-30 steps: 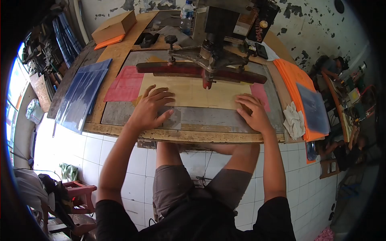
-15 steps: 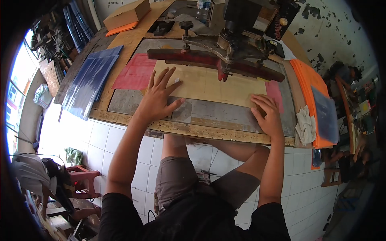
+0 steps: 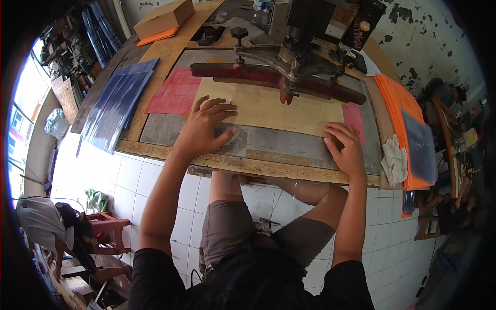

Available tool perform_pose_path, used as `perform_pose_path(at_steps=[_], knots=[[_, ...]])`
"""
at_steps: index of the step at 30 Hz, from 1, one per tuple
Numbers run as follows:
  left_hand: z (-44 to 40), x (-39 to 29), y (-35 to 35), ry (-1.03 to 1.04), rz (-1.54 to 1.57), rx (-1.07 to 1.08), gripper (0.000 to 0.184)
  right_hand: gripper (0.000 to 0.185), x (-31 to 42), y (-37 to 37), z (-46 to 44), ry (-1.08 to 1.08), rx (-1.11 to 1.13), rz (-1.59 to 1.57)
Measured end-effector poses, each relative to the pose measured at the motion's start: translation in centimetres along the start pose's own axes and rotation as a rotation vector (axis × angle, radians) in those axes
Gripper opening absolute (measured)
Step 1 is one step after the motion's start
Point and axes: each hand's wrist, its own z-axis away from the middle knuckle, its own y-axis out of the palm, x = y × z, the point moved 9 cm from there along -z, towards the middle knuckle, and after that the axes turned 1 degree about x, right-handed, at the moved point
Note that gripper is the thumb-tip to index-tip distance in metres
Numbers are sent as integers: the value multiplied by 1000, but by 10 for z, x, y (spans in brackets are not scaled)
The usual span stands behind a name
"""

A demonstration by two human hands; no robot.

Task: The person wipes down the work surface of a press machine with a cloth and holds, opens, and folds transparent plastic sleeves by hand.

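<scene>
My left hand (image 3: pixel 202 128) lies on the left end of a pale yellow sheet (image 3: pixel 274 107), its fingers stretched forward and the thumb apart. A small whitish piece (image 3: pixel 229 102) shows by its fingertips. At the sheet's right end rests my right hand (image 3: pixel 345 147), fingers bent and thumb apart. A see-through film seems to lie beneath the hands and hang over the table's front edge; its outline is faint. Red sheet (image 3: pixel 173 92) shows to the left of the yellow one. Above and behind them hangs the press's long red bar (image 3: pixel 248 72), apart from both hands.
Blue clear plastic sheets (image 3: pixel 116 106) lie at the table's left. Orange sheets (image 3: pixel 395 103), a blue-tinted plastic stack (image 3: pixel 417 147) and a white cloth (image 3: pixel 394 161) sit on the right. A cardboard box (image 3: pixel 163 19) stands at the back left. Other people sit at the far right.
My left hand's fingers have drawn closer together and bent to the right over the yellow sheet. My right hand stays nearly in place. The clear film's glints over my lap have shifted.
</scene>
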Motion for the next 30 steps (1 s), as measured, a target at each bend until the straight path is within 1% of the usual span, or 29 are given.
perform_pose_path(at_steps=[22, 25, 30], knots=[[1, 1, 0, -49, -8, 17, 47, 29, -6, 2, 0, 20, 1, 19], [0, 1, -1, -48, -4, 12, 47, 30, -9, 3, 0, 50, 8, -39], [0, 1, 0, -49, -3, 14, 48, 31, -9, 3, 0, 48, 3, -28]])
